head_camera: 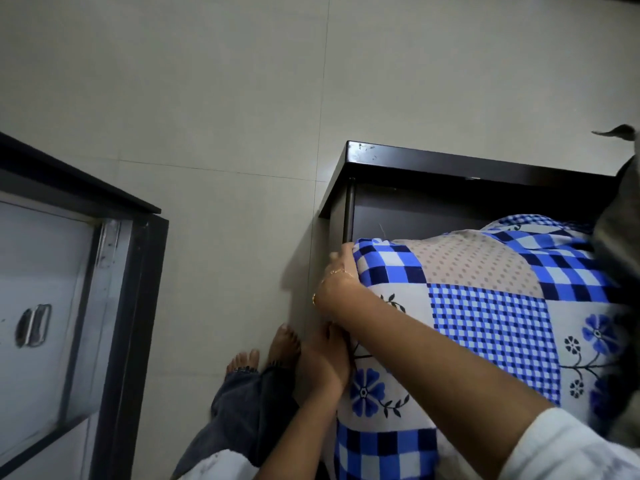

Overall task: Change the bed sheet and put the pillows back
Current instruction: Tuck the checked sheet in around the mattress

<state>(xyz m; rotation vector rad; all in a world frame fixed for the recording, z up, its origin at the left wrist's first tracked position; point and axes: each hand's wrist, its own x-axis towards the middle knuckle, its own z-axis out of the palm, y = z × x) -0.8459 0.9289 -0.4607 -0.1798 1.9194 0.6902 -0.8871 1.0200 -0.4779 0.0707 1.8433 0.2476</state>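
The person stands barefoot on the pale grey tiled floor [207, 98], leaning over the corner of a bed with a dark brown wooden frame [450, 168]. Spread over the mattress corner is the blue, white and beige patchwork bed sheet [485, 299], printed with checks, dots and blue flowers; it covers the top of the mattress and hangs down over its near side edge.

The right hand [337, 289], wearing a thin gold bracelet and a ring, reaches across from a white sleeve [568, 448] to the mattress corner. Its fingers [341, 252] are curled round the sheet's edge at that corner, just below the dark upright post of the frame. The left hand [327, 362] is lower, pressed against the side of the mattress where the sheet drapes down; its fingertips vanish behind the right forearm and the cloth, so I cannot tell whether they are clamped on the sheet or merely touching it.

Both bare feet [284, 344] stand close beside the bed, under the cuffs of dark grey trousers [249, 410]. To the left, well apart from the bed, is a dark-framed cabinet [131, 289] with a pale panel and a metal handle [33, 325]. A blurred dark patterned cloth [620, 244] hangs at the right edge.
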